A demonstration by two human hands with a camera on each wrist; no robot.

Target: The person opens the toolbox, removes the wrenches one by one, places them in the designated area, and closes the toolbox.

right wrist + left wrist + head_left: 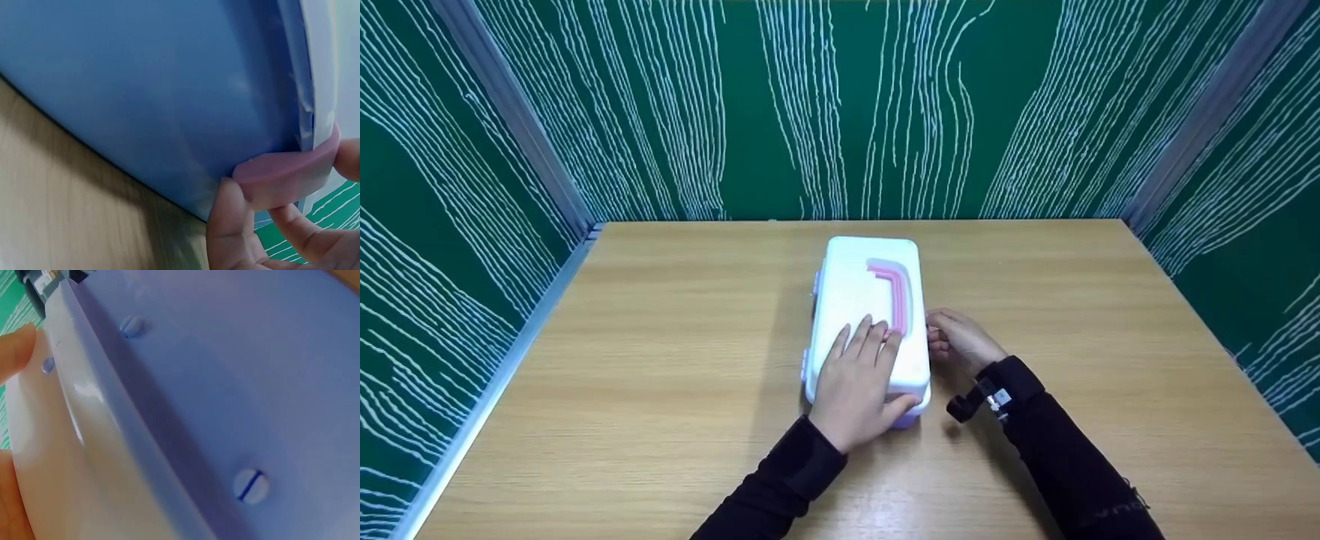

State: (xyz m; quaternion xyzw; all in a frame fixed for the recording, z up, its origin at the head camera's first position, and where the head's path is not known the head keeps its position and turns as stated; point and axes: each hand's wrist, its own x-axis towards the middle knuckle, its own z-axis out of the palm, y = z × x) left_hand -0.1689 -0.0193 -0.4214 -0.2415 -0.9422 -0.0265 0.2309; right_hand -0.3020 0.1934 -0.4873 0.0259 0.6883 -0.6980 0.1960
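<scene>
A storage box with a white lid (851,292) and a bluish-purple body (140,73) sits on the table. On its lid lies a folded pink handle (897,292). My left hand (856,386) rests on the near part of the lid, fingers stretched forward, thumb over the near edge. At the box's right side is my right hand (966,341), fingers bent. The right wrist view shows those fingers gripping a pink latch (287,177) at the seam between lid and body. Up close, the left wrist view shows the body's near end with round slotted studs (251,486).
The box stands mid-table on a wooden tabletop (660,337). Two hinge-like tabs (805,365) stick out along its left edge. Green panels with white wavy lines (742,112) enclose the back and sides, joined by grey posts (517,112).
</scene>
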